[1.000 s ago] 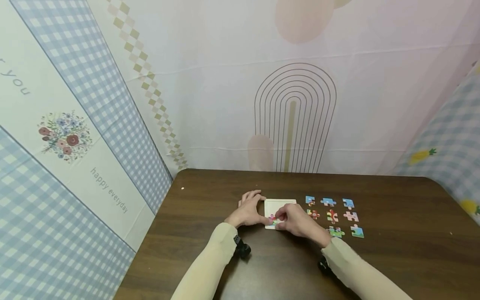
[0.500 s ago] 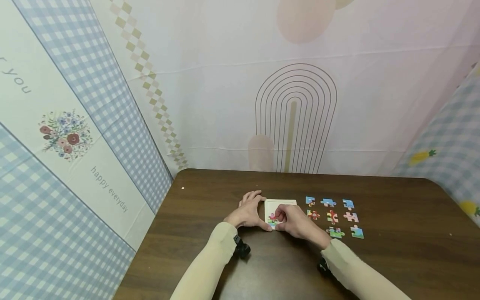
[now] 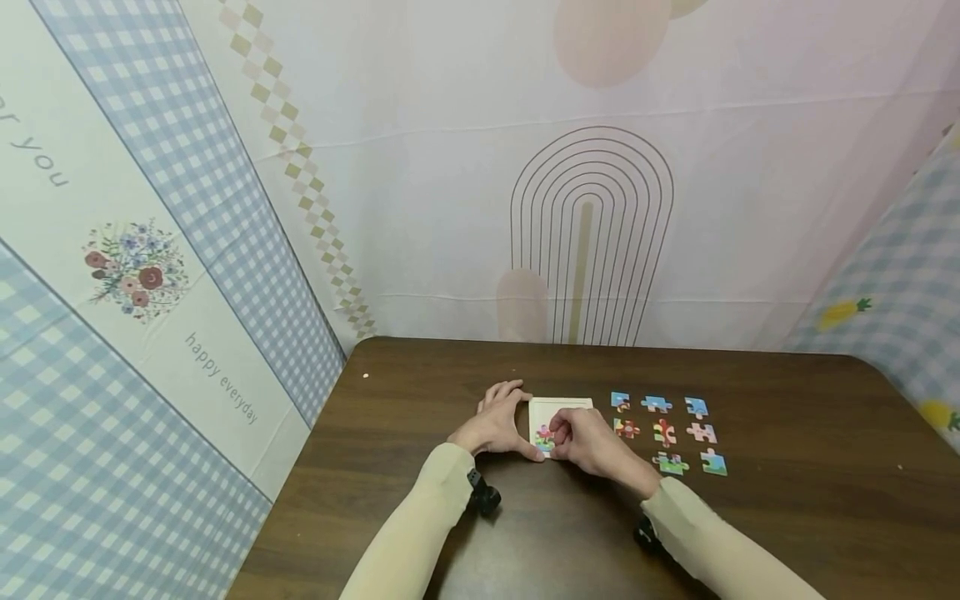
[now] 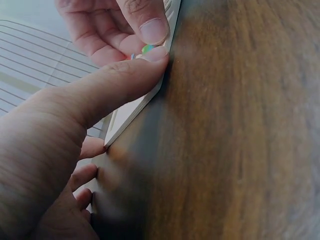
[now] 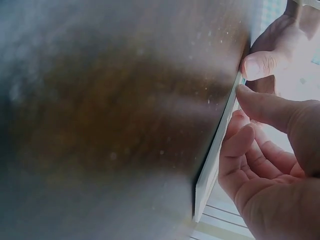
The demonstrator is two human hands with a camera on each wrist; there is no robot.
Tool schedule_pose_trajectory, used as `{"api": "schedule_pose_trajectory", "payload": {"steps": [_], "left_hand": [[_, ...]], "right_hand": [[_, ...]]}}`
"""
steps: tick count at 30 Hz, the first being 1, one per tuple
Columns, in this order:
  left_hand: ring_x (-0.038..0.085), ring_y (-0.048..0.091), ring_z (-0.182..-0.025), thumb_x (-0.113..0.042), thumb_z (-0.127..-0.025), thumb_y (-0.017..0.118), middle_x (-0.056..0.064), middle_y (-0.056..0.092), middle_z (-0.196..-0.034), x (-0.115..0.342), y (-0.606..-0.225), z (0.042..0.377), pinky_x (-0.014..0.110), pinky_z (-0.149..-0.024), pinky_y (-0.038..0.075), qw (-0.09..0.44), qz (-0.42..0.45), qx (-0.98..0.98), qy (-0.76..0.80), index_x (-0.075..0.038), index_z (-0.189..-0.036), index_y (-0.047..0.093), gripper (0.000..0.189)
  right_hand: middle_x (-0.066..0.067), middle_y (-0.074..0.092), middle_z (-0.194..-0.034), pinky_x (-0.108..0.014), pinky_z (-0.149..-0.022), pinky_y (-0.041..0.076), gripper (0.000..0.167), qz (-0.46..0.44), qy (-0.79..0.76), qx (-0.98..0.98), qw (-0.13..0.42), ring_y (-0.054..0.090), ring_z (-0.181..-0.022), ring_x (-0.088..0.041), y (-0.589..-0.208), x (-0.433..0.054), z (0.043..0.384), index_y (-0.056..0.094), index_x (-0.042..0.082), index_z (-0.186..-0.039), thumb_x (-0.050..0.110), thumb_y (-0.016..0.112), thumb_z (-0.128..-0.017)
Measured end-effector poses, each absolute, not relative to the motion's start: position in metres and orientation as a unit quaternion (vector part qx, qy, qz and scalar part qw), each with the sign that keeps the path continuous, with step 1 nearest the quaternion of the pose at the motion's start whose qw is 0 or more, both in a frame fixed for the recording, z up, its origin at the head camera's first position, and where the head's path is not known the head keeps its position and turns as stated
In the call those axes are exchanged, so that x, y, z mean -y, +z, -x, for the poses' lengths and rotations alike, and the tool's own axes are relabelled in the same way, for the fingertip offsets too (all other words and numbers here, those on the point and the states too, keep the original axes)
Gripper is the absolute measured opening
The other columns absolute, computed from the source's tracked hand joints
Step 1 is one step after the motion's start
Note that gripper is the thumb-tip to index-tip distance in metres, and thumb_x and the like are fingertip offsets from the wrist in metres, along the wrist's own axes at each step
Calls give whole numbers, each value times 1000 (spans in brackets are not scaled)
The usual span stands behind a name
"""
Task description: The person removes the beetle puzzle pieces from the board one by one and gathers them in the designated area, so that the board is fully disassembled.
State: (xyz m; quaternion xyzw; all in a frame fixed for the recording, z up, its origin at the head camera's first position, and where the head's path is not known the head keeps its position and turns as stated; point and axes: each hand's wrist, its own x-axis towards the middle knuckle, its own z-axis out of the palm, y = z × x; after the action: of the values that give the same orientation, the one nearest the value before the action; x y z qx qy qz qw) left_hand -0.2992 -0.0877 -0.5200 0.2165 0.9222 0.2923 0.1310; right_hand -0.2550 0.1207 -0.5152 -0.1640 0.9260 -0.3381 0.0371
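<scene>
A shallow cream puzzle tray (image 3: 543,412) lies flat on the table. In its near left corner sits a colourful jigsaw piece (image 3: 543,438), partly covered by my fingers. My right hand (image 3: 598,443) pinches this piece at its right side with curled fingers, its thumb low by the tray's near edge. Along the tray's left side my left hand (image 3: 495,427) is spread, the index finger touching the far left corner. The left thumb (image 4: 117,87) lies straight across the near edge, close to the right thumb. In the left wrist view only a green sliver of the piece shows.
Right of the tray, several loose jigsaw pieces lie spaced in rows, among them a blue-topped piece (image 3: 657,405), a red one (image 3: 664,432) and a green-bottomed one (image 3: 714,463). A patterned cloth (image 3: 435,208) hangs behind the brown table (image 3: 810,433).
My left thumb has slid off the piece toward the tray's near edge, so more of the piece shows. My right hand stays almost in place at the piece.
</scene>
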Motion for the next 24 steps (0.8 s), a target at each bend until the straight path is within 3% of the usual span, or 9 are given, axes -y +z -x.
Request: {"api": "schedule_pose_trajectory", "payload": {"steps": [4,14,24], "left_hand": [[37,20,-168,-40,-74,102,9,29,-180,88,-520,299,62,-136,21,131,-215,-922,293,-11,-155,54,99],[36,20,-168,-41,-74,102,8,29,-180,87,-522,300,62,-136,21,130,-216,-923,291,-12,-156,54,99],[36,21,-168,-42,-73,102,8,30,-180,85,-523,301,62,-135,22,126,-215,-926,283,-12,-155,54,99]], "right_hand": [[3,70,-76,-22,-68,51,14,164,-335,-927,29,59,-71,-5,-515,-121,256,75,6,-90,-4,81,-83],[2,69,-80,-24,-69,51,26,168,-339,-925,36,60,-73,-7,-517,-120,255,69,9,-94,-1,89,-81],[1,69,-77,-23,-68,52,21,164,-343,-924,34,60,-71,-7,-518,-120,258,72,6,-93,-3,87,-81]]}}
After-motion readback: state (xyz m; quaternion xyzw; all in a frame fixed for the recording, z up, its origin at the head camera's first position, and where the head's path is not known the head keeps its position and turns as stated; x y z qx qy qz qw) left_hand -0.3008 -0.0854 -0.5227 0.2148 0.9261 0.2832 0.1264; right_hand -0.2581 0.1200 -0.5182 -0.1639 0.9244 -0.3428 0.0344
